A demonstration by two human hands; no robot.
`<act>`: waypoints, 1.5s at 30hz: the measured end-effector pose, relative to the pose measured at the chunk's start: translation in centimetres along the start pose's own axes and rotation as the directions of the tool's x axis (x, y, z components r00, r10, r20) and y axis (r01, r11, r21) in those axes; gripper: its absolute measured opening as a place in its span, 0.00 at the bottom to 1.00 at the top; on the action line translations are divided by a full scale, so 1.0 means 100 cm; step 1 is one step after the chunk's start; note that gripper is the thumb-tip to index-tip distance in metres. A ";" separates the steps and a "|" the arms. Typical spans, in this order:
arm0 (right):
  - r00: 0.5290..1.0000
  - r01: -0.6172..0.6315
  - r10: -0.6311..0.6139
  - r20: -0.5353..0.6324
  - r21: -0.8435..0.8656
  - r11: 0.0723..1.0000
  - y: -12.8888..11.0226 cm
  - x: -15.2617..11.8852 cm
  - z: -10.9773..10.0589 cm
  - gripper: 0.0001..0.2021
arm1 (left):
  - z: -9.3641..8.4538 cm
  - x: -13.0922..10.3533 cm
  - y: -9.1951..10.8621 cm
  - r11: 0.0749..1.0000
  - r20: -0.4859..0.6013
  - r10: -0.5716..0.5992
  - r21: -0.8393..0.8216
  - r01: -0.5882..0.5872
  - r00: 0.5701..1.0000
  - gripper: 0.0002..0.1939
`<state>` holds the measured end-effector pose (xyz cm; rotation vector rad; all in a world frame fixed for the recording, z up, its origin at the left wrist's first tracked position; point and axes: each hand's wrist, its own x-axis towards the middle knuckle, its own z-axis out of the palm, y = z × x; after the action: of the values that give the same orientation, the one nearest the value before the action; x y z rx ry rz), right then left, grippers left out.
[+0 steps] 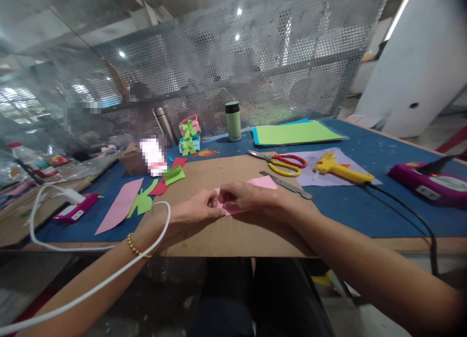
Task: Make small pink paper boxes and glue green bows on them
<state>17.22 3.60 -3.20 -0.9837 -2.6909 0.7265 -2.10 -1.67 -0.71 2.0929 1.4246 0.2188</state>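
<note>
White cable (87,294): looping across the left forearm, nearest of all.
Gold bead bracelet (130,243): worn at the left wrist.
Brown cardboard sheet (204,242): laid flat on the blue tabletop (350,205), under both hands.
Left hand (197,205): curled inward, pinching narrowly with thumb and fingertips at the left end of the small pink paper (263,182).
Right hand (242,196): bent over the same paper, gripping with tucked fingertips close beside the left hand; exact grip partly hidden.
Small pink paper: between and under the 2 hands, over the middle of the cardboard, showing again past the right wrist.
Fold: judged to be the step in hand, apparently bending or creasing by finger; too hidden to count layers.
Next pinch: calls, as judged, for matching the edges, holding steady with the left hand and pressing along the bend with the right.
Grey craft knife (295,188): lying just beyond the right wrist, out of hand.
Scissors (268,158): lying slightly farther off, red and yellow at the handles.
Yellow glue gun (341,170): resting on a lilac sheet (310,174), off to the right.
Green paper cutout (144,202): lying leftward, beside a larger pink sheet (120,205).
Green tumbler (233,124): standing upright near the far edge.
Perforated metal screen (262,60): rising behind everything.
</note>
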 end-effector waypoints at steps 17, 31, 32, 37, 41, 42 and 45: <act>0.999 -0.038 0.038 -0.011 -0.022 0.999 -0.006 -0.004 -0.003 0.10 | -0.010 0.004 0.003 0.996 0.066 -0.021 0.093 0.015 0.998 0.11; 1.000 0.027 -0.027 0.006 0.024 0.999 -0.001 0.001 0.000 0.11 | -0.001 0.005 0.000 1.000 0.045 0.001 -0.022 0.000 0.999 0.12; 1.000 0.021 -0.021 0.005 0.020 1.000 -0.002 0.000 0.000 0.11 | -0.001 0.005 -0.002 1.000 0.044 0.000 -0.026 0.001 0.999 0.12; 1.000 0.000 -0.001 -0.021 -0.012 1.000 -0.005 -0.002 -0.001 0.09 | -0.003 0.005 -0.010 1.000 -0.006 0.008 -0.017 -0.008 1.000 0.10; 1.000 -0.005 0.005 -0.016 -0.007 1.000 -0.005 -0.003 -0.002 0.09 | -0.003 0.005 -0.009 1.000 -0.005 0.027 -0.006 -0.027 1.000 0.11; 1.000 -0.005 0.005 -0.012 -0.002 1.000 -0.005 -0.003 -0.002 0.09 | -0.003 0.005 -0.008 0.999 0.007 0.035 -0.011 -0.035 0.999 0.11; 1.000 -0.004 0.004 -0.003 0.014 1.000 -0.005 -0.003 -0.003 0.10 | -0.003 0.005 -0.005 0.999 0.052 0.044 -0.023 -0.043 0.998 0.13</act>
<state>17.21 3.18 -2.72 -0.9868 -2.6783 0.7425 -2.44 -0.94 -0.84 2.0984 1.3409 0.1942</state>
